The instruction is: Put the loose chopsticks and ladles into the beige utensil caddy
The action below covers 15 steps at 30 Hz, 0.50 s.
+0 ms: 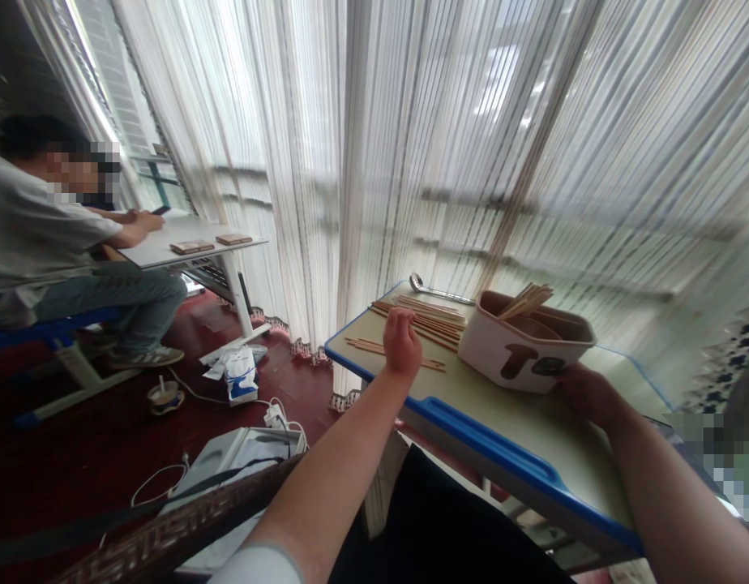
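My left hand [404,341], its fingers curled closed, is over the wooden chopsticks [438,328] on the left half of the desk. What those fingers hold, if anything, is hidden. Several more chopsticks [365,346] lie loose nearer the desk's left edge. To their right stands a white storage basket [484,357] with brown and dark letters, and a bunch of chopsticks [526,300] leans inside it. My right hand [584,395] touches the basket's lower right front; its fingers are dim and partly hidden. Behind the chopsticks lies a metal ladle [438,289].
The desk [508,422] has a raised blue edge, and a sheer curtain hangs behind it. On the left, a seated person holds a phone at a white table [161,247]. Cables, a cup [166,395], a blue-and-white packet [241,377] and an open box [228,454] are on the red floor.
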Each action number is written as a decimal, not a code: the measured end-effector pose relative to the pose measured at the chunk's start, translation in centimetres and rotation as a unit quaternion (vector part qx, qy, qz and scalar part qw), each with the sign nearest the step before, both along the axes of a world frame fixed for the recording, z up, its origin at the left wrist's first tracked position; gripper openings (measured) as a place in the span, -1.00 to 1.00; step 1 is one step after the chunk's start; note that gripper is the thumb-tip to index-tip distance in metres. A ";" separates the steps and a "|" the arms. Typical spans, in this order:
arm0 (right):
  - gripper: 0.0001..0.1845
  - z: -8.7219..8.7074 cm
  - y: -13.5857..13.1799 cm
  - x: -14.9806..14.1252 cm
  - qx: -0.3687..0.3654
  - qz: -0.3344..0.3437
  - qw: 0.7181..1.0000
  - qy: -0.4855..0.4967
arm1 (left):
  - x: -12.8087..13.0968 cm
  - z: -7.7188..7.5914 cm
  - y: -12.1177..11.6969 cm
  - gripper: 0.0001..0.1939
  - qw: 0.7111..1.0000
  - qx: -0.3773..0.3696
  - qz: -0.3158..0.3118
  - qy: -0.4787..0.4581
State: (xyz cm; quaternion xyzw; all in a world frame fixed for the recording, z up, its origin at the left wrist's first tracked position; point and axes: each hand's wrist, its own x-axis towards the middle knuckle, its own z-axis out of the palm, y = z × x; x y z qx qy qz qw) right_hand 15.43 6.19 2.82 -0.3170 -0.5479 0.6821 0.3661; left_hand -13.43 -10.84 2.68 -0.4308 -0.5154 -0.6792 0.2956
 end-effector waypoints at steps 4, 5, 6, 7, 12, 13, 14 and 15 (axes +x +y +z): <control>-0.45 0.3 -0.4 -0.1 0.000 0.005 1.000 0.006 | 0.1 0.0 -0.1 -0.80 1.000 -0.020 0.002 -0.002; -0.45 0.3 -0.3 -0.1 0.002 0.009 1.000 0.008 | 0.1 -0.1 -0.1 -0.80 1.000 -0.027 -0.004 -0.002; -0.46 0.2 -0.3 0.0 0.003 0.015 1.000 0.010 | 0.1 -0.2 0.0 -0.80 0.999 -0.032 -0.014 -0.001; -0.47 0.1 -0.1 0.0 0.003 0.020 1.000 0.012 | 0.1 -0.3 0.1 -0.80 0.999 -0.033 -0.028 -0.001; -0.50 -0.4 0.5 0.1 0.003 0.015 1.000 0.003 | 0.2 -0.5 0.4 -0.81 0.996 -0.008 -0.089 0.019; -0.49 -0.4 0.5 0.1 0.005 0.016 1.000 0.004 | 0.2 -0.5 0.5 -0.82 0.996 -0.002 -0.086 0.026; -0.48 -0.5 0.5 0.1 0.007 0.018 1.000 0.006 | 0.3 -0.5 0.5 -0.83 0.997 0.003 -0.078 0.028; -0.47 -0.4 0.5 0.1 0.009 0.020 1.000 0.011 | 0.3 -0.4 0.6 -0.83 0.997 0.005 -0.069 0.026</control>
